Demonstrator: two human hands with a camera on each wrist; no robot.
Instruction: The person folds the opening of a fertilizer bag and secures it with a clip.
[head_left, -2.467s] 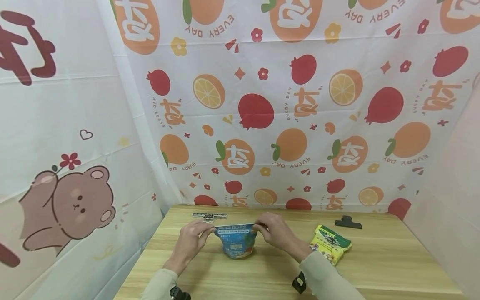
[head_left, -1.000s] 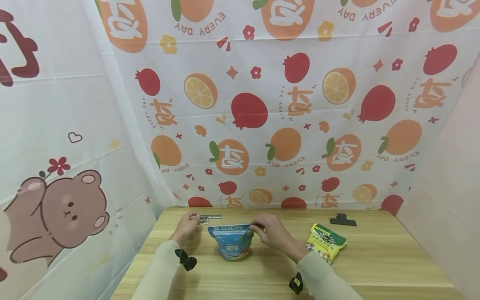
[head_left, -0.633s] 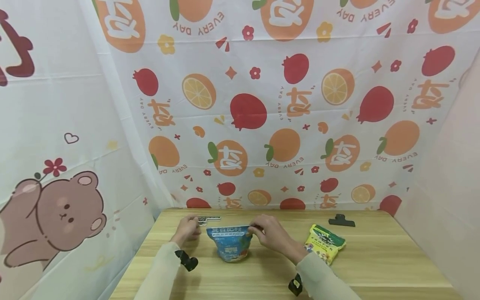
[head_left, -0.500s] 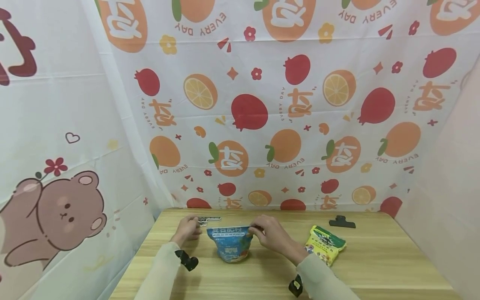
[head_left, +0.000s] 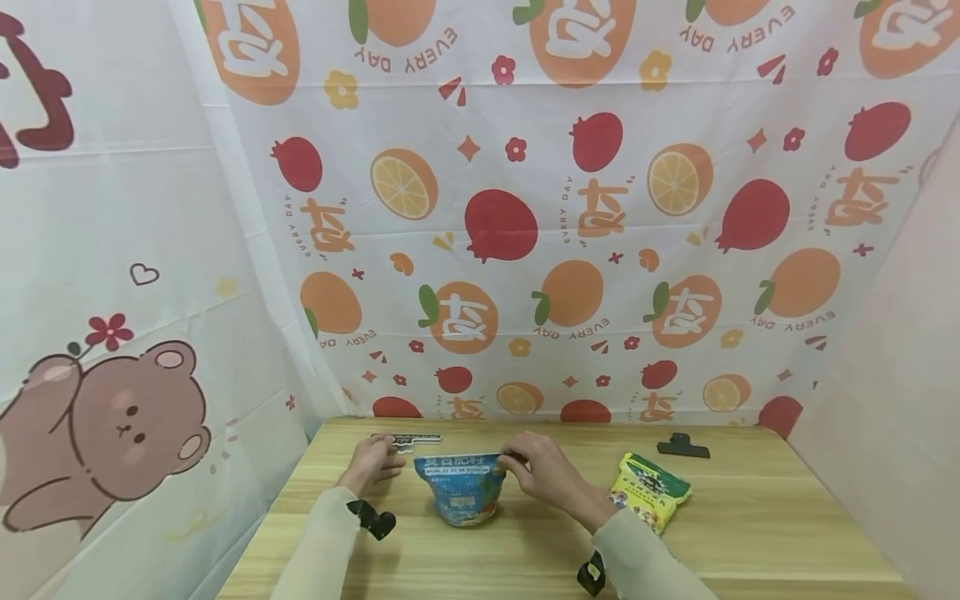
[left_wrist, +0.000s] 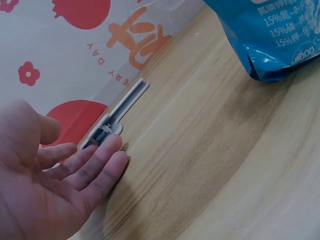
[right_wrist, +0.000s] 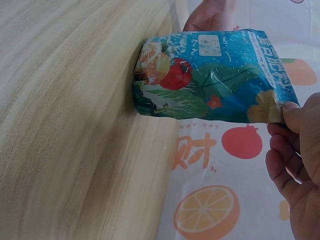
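A blue printed bag (head_left: 459, 492) stands upright on the wooden table, its top edge flat. My right hand (head_left: 543, 471) pinches the bag's top right corner between thumb and fingers, as the right wrist view also shows. Behind and left of the bag lies a flat, wide clip (head_left: 420, 437), dark with a pale edge. Beside it is my left hand (head_left: 372, 460), its fingers extended and slightly bent. In the left wrist view the fingers (left_wrist: 102, 172) overlap the near part of the clip (left_wrist: 117, 110), with the thumb apart; whether they touch it I cannot tell.
A yellow and green packet (head_left: 651, 492) lies right of the bag, near my right forearm. Farther back on the right is a black clip (head_left: 683, 446). A fruit-printed cloth (head_left: 600, 333) hangs behind the table's back edge.
My left hand has let go of the bag's top left corner and gone left to the pale-edged clip. Lately it has drawn slightly nearer, uncovering the clip's left end. My right hand keeps its pinch.
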